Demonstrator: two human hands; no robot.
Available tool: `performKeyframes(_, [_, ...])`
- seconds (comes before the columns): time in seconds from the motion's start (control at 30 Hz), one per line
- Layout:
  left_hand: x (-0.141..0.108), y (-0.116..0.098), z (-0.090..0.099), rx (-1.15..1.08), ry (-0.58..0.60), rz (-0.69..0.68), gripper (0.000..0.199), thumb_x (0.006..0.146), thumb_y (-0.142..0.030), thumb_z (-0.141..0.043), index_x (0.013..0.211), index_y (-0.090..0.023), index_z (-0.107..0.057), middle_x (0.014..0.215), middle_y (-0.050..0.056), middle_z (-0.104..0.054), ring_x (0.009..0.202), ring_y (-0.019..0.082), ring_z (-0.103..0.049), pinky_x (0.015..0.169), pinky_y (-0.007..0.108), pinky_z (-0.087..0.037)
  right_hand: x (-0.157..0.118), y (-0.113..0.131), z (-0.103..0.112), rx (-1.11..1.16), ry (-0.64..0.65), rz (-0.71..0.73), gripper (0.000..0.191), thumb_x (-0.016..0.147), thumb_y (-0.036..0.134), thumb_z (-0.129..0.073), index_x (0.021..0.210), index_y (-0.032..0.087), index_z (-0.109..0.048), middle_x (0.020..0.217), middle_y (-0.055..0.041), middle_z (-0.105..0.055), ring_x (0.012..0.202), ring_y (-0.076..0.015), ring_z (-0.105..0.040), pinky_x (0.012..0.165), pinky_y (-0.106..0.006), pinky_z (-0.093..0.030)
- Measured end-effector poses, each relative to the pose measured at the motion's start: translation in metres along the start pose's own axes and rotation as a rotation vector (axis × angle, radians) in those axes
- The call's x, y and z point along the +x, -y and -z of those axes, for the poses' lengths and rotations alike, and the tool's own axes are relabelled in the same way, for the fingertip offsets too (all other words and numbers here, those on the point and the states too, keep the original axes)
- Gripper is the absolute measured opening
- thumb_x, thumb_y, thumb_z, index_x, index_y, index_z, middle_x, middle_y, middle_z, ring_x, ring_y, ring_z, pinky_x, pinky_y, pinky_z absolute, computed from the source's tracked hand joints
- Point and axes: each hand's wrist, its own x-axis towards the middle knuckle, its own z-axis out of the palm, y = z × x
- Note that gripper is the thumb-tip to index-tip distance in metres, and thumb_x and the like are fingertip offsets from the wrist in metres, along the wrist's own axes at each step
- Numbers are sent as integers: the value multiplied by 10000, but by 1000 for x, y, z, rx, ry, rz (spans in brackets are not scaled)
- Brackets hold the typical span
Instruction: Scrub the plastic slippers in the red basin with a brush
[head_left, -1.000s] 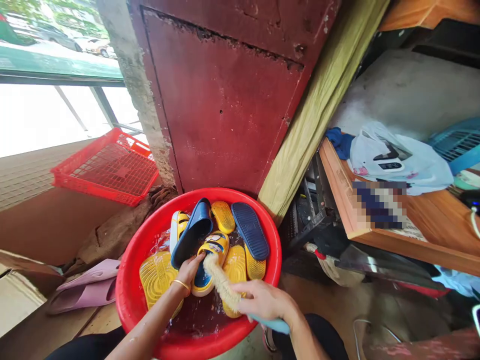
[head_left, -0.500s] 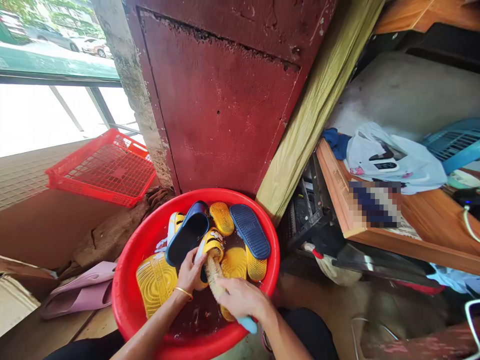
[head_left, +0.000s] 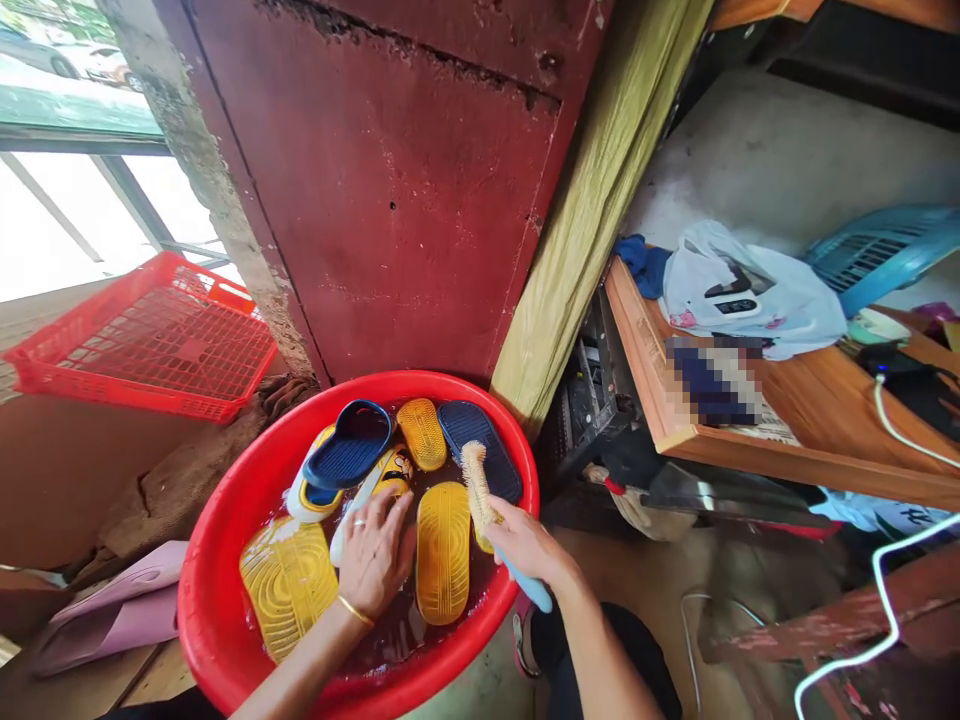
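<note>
A wide red basin (head_left: 206, 600) holds dark water and several slippers. My left hand (head_left: 375, 555) is open, fingers stretched over a yellow-and-white slipper (head_left: 394, 470); whether it presses on it I cannot tell. My right hand (head_left: 529, 540) grips a scrub brush (head_left: 476, 475) with a blue handle and pale bristles, its head over a dark blue slipper (head_left: 495, 440) lying sole up. Another blue slipper (head_left: 351, 445) rests tilted across a second yellow-and-white one (head_left: 304, 495). Yellow soles show at the middle (head_left: 444, 555), the left (head_left: 289, 585) and the back (head_left: 422, 433).
Left of the basin lie pink slippers (head_left: 112, 610), with a red plastic crate (head_left: 172, 340) above them. A dark red door (head_left: 390, 250) stands right behind the basin. On the right, a wooden table (head_left: 840, 410) carries a white plastic bag (head_left: 750, 290); a white cable (head_left: 889, 590) hangs nearby.
My left hand has let the yellow-and-white slipper down among the others and its fingers have spread. The brush in my right hand has moved away from it, rightward and up. The view has shifted right.
</note>
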Motion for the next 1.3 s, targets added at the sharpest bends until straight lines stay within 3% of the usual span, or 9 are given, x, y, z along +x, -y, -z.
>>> performKeyframes(0.1, [-19, -21, -9, -112, 283, -34, 595, 905, -472, -480, 1431, -196, -496, 1345, 167, -609, 1213, 319, -594, 1032, 451, -456, 2, 1, -6, -227, -22, 20, 533, 906, 275, -475, 1438, 278, -499, 1091, -59, -731, 919, -204, -682, 804, -291, -468])
performKeyframes(0.2, [-29, -33, -19, -104, 531, 115, 909, 796, -658, -541, 1522, -139, -365, 1568, 219, -378, 1344, 396, -493, 1062, 484, -439, 4, 6, -16, -332, -11, 77, 515, 906, 258, -451, 1415, 284, -524, 1272, -74, -683, 1096, -245, -653, 908, -335, -445])
performKeyframes(0.3, [-28, -35, -27, -126, 637, 212, 1125, 724, -715, -558, 1558, -39, -223, 1630, 273, -189, 1434, 409, -372, 1116, 485, -388, 8, 10, -27, -356, 54, 107, 476, 899, 260, -448, 1354, 259, -587, 1286, -85, -678, 1126, -263, -647, 931, -354, -448])
performKeyframes(0.43, [-20, -27, -34, -231, 570, 289, 1101, 659, -442, -651, 1558, -22, -175, 1621, 275, -218, 1487, 369, -278, 1173, 441, -313, 16, 9, -37, -375, 101, 103, 511, 880, 267, -475, 1379, 236, -581, 1335, -102, -649, 1194, -283, -614, 974, -375, -440])
performKeyframes(0.63, [-10, -5, -13, -699, 456, 434, 909, 609, -268, -629, 1483, -162, -402, 1418, 148, -577, 1327, 331, -517, 1128, 452, -385, 26, -10, -29, -261, -116, 112, 521, 935, 278, -424, 1448, 250, -515, 1309, -73, -671, 1173, -243, -637, 956, -320, -457])
performKeyframes(0.83, [-10, 9, 23, -325, 171, 162, 956, 621, -184, -627, 1530, -235, -336, 1635, 139, -257, 1449, 357, -350, 1156, 517, -325, 34, -12, -45, -159, -238, 179, 550, 975, 308, -398, 1520, 244, -405, 1331, -74, -656, 1104, -242, -672, 932, -336, -494])
performKeyframes(1.03, [-9, 22, 0, -119, 72, 60, 980, 718, -228, -585, 1574, -106, -123, 1605, 227, -278, 1474, 359, -303, 1165, 532, -312, 25, 8, -92, -258, -107, 283, 542, 960, 266, -465, 1500, 299, -442, 1236, -73, -711, 1093, -256, -684, 945, -339, -501])
performKeyframes(1.2, [-11, 22, -4, -60, 47, -32, 1046, 678, -155, -580, 1581, -143, -53, 1604, 208, -292, 1437, 361, -363, 1146, 503, -354, 37, 11, -69, -275, -250, 120, 524, 989, 255, -393, 1513, 252, -420, 1343, -74, -649, 1214, -240, -620, 1045, -353, -444])
performKeyframes(1.3, [-6, 23, 5, -53, 30, -47, 1069, 684, -155, -595, 1587, -217, -26, 1615, 175, -280, 1409, 374, -405, 1124, 515, -380, 36, 13, -61, -189, -274, 179, 510, 994, 270, -368, 1493, 202, -449, 1412, -83, -594, 1270, -226, -577, 1057, -319, -435])
